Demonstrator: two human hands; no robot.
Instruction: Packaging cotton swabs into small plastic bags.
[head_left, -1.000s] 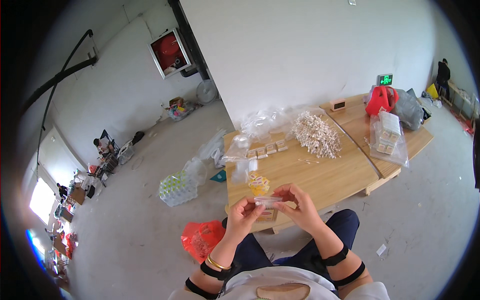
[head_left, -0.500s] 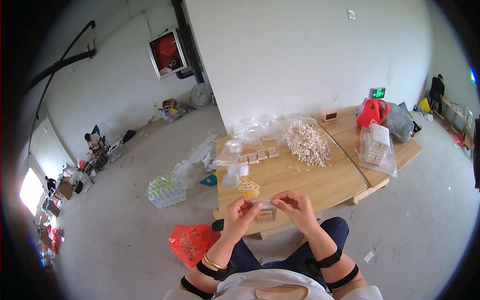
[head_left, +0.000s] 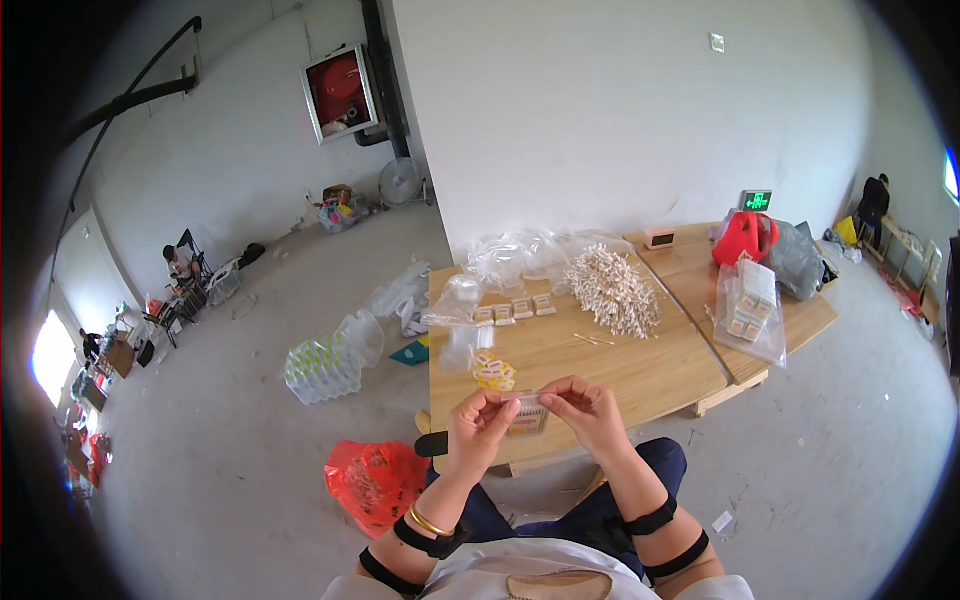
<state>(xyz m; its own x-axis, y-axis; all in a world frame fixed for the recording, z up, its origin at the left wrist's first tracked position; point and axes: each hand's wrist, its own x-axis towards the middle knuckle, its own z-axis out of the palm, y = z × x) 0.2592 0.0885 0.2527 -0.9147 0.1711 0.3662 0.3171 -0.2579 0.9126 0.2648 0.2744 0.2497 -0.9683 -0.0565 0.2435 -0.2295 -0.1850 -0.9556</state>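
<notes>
Just over the near edge of the wooden table (head_left: pixel 600 375), a small clear zip bag (head_left: pixel 528 422) of cotton swabs with a yellow label hangs between my hands. My left hand (head_left: pixel 480 425) pinches its top edge on the left; my right hand (head_left: pixel 587 412) pinches the same edge on the right. Beyond them lie several yellow cards (head_left: pixel 493 370) and a stack of small clear bags (head_left: pixel 466 347). Farther back, several filled swab packs (head_left: pixel 514 310) stand in a row. A big heap of loose cotton swabs (head_left: pixel 612 290) is to their right, with a few strays in front.
Crumpled clear plastic (head_left: pixel 512 256) covers the table's back left. On the right part are a red bag (head_left: pixel 745 240), a grey bag (head_left: pixel 797 262) and a clear bag of packs (head_left: pixel 750 312). A red plastic bag (head_left: pixel 375 485) sits on the floor at left. People work far off.
The view has shifted slightly. Both hands keep their pinch on the bag's top edge, and the bag looks tilted a little differently.
</notes>
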